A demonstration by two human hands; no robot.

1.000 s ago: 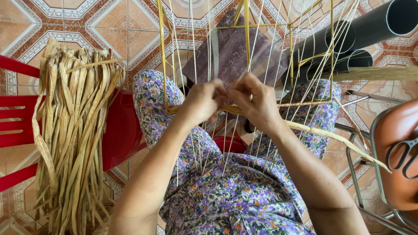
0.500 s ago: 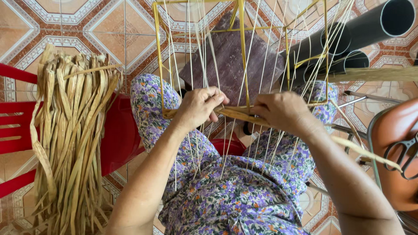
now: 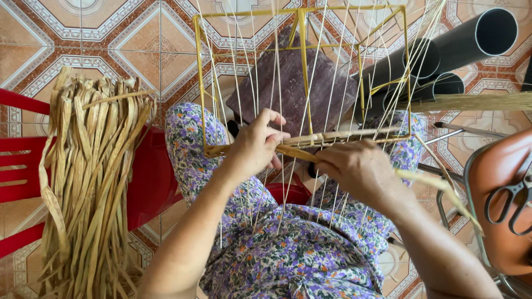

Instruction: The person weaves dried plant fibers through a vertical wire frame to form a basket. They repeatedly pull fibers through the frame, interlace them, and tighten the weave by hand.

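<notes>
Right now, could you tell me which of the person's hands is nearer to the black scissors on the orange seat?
Right. The right hand works a strip at the yellow frame, on the side where the scissors lie, yet clearly apart from them. The left hand grips the frame's lower bar farther away.

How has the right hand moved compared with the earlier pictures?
Yes. The right hand moved rightward along the yellow frame, away from the left hand.
</notes>
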